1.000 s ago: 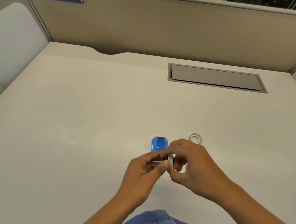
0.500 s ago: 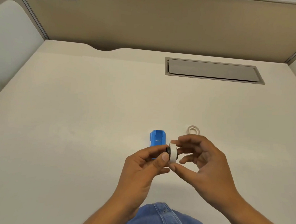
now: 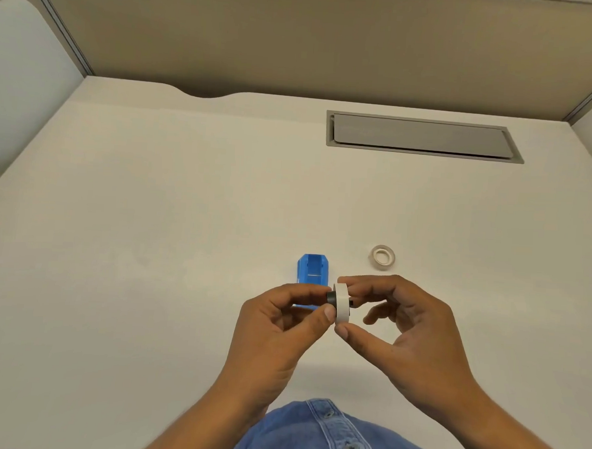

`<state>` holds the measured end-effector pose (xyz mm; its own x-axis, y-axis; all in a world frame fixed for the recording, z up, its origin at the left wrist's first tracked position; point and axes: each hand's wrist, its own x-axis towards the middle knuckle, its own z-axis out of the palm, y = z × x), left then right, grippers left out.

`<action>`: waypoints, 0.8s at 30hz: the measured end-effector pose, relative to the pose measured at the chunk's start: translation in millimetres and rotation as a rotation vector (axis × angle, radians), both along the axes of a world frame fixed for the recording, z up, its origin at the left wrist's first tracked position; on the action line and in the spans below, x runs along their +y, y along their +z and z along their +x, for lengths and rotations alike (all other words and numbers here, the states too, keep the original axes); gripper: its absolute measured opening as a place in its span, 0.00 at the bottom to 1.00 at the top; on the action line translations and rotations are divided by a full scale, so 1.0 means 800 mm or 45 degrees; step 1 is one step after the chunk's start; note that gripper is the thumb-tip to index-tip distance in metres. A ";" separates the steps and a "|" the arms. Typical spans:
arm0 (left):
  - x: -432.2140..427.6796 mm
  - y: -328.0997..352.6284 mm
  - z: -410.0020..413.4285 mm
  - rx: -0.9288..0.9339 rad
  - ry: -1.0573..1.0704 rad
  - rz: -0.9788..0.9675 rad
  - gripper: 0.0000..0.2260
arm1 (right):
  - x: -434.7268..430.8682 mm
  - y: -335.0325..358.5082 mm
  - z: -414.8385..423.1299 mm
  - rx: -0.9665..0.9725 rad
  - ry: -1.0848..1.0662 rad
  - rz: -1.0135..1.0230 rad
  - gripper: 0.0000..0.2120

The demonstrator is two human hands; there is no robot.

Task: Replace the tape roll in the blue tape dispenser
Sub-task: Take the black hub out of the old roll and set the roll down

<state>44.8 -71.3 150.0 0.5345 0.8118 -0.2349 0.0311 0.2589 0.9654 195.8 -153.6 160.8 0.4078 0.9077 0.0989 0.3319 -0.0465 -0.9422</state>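
A white tape roll (image 3: 342, 303) on a black hub (image 3: 331, 297) is pinched by left hand (image 3: 282, 330) and right hand (image 3: 409, 333) together.

The surface (image 3: 149, 251) looks smooth, matt cream laminate. On it, the blue tape dispenser (image 3: 312, 271) is glossy plastic; right of the dispenser a spare ring (image 3: 382, 256) looks translucent. The held tape roll (image 3: 342, 304) is matt white on a black core (image 3: 331, 297).

Bare desk (image 3: 147, 285) all round; only blue dispenser (image 3: 312, 271) and spare roll (image 3: 382, 257) obstruct.
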 end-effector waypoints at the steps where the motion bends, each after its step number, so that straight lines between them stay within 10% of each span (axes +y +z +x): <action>1: 0.001 0.000 0.000 0.003 0.002 0.003 0.08 | 0.000 0.001 0.000 -0.005 0.005 0.004 0.15; 24: 0.002 -0.018 0.009 0.007 0.160 -0.083 0.10 | 0.042 -0.154 0.090 -0.401 -0.166 -0.534 0.25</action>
<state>52.0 -69.6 135.8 0.4281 0.8553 -0.2920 0.0001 0.3231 0.9464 268.1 -120.0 37.9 0.5286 0.8395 -0.1258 0.5617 -0.4571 -0.6897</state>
